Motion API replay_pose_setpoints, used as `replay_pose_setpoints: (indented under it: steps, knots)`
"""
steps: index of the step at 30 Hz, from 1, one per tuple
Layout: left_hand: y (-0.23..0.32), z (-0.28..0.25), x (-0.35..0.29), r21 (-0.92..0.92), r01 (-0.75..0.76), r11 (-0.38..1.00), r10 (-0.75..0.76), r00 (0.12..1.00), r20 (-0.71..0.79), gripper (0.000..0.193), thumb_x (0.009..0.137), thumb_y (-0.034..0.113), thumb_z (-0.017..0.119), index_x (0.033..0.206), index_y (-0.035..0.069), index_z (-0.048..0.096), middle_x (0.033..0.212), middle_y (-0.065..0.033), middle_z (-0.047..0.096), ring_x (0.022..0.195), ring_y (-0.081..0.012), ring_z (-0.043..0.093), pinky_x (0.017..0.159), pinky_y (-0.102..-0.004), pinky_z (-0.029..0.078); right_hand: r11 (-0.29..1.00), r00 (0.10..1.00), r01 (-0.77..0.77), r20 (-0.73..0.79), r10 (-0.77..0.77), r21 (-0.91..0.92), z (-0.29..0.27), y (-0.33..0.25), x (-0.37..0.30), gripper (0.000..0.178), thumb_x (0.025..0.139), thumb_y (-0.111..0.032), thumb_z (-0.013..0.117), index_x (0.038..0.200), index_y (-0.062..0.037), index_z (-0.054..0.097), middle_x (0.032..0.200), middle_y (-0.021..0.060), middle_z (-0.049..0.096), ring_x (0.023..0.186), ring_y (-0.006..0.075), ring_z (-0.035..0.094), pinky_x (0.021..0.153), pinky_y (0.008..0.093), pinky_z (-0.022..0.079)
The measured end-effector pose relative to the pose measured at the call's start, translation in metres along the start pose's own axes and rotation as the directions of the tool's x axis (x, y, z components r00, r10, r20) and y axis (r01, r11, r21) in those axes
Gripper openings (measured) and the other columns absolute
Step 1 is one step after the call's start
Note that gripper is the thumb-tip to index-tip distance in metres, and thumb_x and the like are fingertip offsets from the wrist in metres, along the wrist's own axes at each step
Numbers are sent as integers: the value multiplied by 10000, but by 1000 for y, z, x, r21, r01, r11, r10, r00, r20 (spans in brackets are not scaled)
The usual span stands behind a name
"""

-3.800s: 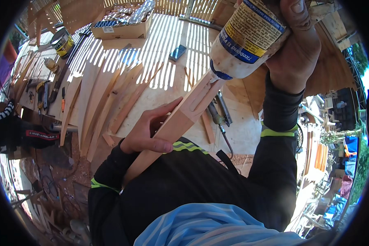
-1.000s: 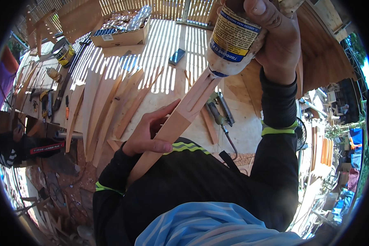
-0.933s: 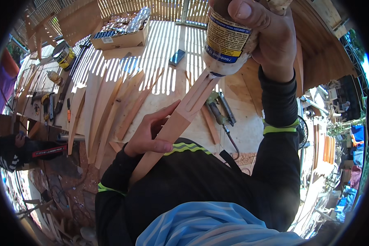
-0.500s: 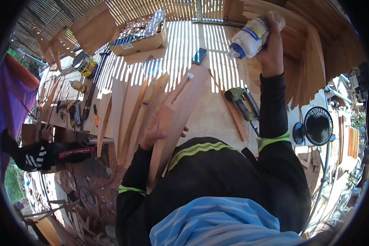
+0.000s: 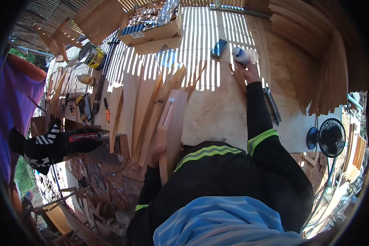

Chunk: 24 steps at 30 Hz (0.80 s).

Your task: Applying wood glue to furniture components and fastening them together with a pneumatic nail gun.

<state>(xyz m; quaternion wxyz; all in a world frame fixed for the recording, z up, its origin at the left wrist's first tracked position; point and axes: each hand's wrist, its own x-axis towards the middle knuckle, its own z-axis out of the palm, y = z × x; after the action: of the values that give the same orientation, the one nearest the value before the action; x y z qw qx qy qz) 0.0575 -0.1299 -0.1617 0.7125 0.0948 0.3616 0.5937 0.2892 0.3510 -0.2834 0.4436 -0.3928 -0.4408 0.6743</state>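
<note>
My left hand (image 5: 159, 156) grips the lower part of a shaped wooden piece (image 5: 174, 123), which slants up over the bench edge in front of my body. A slot in the wood's upper face has a white streak (image 5: 168, 110) along it. My right hand (image 5: 250, 74) is closed round a white plastic bottle with blue on it (image 5: 245, 56), low over the far part of the bench. Whether the bottle touches the bench I cannot tell. To its left lies a dark phone (image 5: 219, 48).
Several wooden strips (image 5: 137, 110) lie left of the held piece. Beyond them stands a cardboard box (image 5: 151, 33), and farther left a yellow-black can (image 5: 92, 56). Stacked boards (image 5: 328, 69) and a black fan (image 5: 331, 137) are at the right. Another person's dark sleeve (image 5: 45, 143) is at the left.
My right hand has brought the bottle down and left from its raised, tipped position. The wooden piece has come nearer to me and turned more upright. White now shows along its slot.
</note>
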Motion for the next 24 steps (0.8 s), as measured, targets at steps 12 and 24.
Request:
replay_pose_setpoints:
  steps: [12, 24]
  knots:
    - [101, -15, 33, 252, -119, 960, 131, 991, -31, 904, 691, 502, 869, 1307, -104, 605, 1214, -218, 692, 1060, -284, 722, 944, -397, 578, 973, 960, -32, -279, -34, -230, -37, 30, 66, 305, 1060, -153, 632, 1322, -11, 566, 1097, 86, 697, 923, 155, 679, 810, 277, 558]
    - [157, -61, 95, 114, -141, 983, 132, 988, 84, 918, 683, 475, 893, 1343, -82, 582, 1200, -198, 696, 1060, -279, 721, 942, -405, 579, 471, 868, -495, 383, 316, 730, 37, 39, 20, 289, 1101, -174, 569, 1298, 37, 564, 992, 73, 653, 802, 62, 653, 651, 176, 546]
